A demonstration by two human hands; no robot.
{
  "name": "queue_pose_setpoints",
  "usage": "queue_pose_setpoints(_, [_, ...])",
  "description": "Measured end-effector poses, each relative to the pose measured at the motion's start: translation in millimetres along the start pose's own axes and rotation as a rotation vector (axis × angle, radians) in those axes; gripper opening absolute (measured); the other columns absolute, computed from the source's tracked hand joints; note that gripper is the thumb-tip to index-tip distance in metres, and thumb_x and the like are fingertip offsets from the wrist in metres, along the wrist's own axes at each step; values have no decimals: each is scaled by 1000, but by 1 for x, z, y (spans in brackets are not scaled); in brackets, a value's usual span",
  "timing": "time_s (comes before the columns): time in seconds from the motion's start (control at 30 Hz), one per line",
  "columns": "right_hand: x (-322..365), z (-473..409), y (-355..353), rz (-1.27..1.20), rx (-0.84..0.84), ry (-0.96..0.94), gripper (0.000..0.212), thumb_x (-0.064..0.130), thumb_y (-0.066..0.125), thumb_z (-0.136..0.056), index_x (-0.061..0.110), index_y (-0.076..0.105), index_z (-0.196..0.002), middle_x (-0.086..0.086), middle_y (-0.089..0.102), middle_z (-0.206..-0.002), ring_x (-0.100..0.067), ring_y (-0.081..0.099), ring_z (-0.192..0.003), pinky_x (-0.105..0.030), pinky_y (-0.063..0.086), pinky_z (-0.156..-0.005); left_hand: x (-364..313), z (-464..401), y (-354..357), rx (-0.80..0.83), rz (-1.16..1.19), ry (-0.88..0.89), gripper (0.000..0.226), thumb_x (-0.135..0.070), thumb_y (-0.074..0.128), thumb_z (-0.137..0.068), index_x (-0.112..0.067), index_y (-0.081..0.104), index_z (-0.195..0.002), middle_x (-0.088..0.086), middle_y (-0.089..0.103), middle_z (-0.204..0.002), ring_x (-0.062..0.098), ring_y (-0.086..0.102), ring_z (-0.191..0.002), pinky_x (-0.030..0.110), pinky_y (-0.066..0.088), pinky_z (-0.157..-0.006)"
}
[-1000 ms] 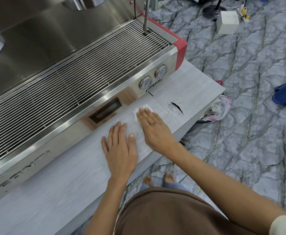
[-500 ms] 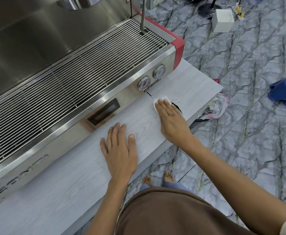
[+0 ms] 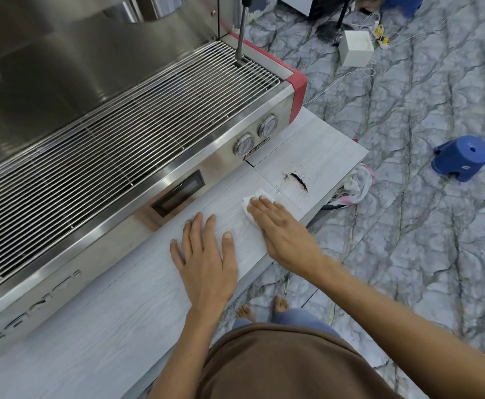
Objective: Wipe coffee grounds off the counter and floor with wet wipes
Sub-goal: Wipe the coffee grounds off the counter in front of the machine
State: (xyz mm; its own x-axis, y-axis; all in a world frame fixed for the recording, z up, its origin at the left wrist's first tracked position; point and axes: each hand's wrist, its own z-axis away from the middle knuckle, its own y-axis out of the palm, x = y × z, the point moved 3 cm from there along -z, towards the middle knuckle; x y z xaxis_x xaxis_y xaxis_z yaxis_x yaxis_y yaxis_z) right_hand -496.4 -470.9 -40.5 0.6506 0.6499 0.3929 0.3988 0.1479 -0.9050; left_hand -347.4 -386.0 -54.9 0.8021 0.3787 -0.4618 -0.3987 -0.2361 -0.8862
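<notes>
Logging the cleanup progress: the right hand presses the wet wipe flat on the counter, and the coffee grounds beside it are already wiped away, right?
Not quite. In the head view the coffee grounds still lie on the counter, just beyond the wet wipe. The right hand does press the wipe flat.

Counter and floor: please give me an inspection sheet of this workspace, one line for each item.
Surface: pale wood-grain counter; a dark streak of coffee grounds with scattered specks lies near its right end.
Job's things: white wet wipe flat on the counter, short of the grounds.
Clutter: plastic bags bunched beside the counter's end.
Grippers: left hand flat on the counter, holding nothing; right hand presses the wipe with straight fingers.
Cables: white cables run across the floor toward a plug cluster.
Surroundings: espresso machine on the counter; white box and blue stool on the marble-pattern floor.
</notes>
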Motion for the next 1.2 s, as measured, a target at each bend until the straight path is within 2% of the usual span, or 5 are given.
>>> queue_pose_setpoints(0.2, [-3,7,1,9,-5,5,47,-1,49,-93,3,43,-139,-13,40,-148,-26,32,-140,-43,27,-117,0,0,0,14,-16,-1,60,-54,20,-101,-27,39,-151,-2,29,-163,17,18,-153,51,6,-124])
queue_pose_setpoints(0.67, [-74,-6,-23,4,46,-85,43,7,43,-99,8,40,-141,-7,37,-150,-19,28,-142,-39,25,-118,-50,-19,25,17,-34,-69,59,-53,30,-99,-28,34,-152,-2,23,-165,16,9,-154,52,0,-124])
queue_pose_setpoints(1.0, [-113,-18,-41,-15,75,-95,43,6,40,-99,8,39,-142,-7,35,-151,-18,26,-143,-37,22,-119,-86,-33,49,-14,-86,-55,56,-50,37,-102,-24,37,-151,1,27,-164,20,15,-153,54,6,-124])
queue_pose_setpoints(1.2, [-117,-20,-51,-150,72,-88,43,-2,39,-96,1,41,-139,-11,40,-148,-23,29,-142,-42,26,-117,-86,-35,48,-60,-64,-75,55,-49,33,-100,-24,40,-149,-3,34,-161,17,22,-151,51,10,-124])
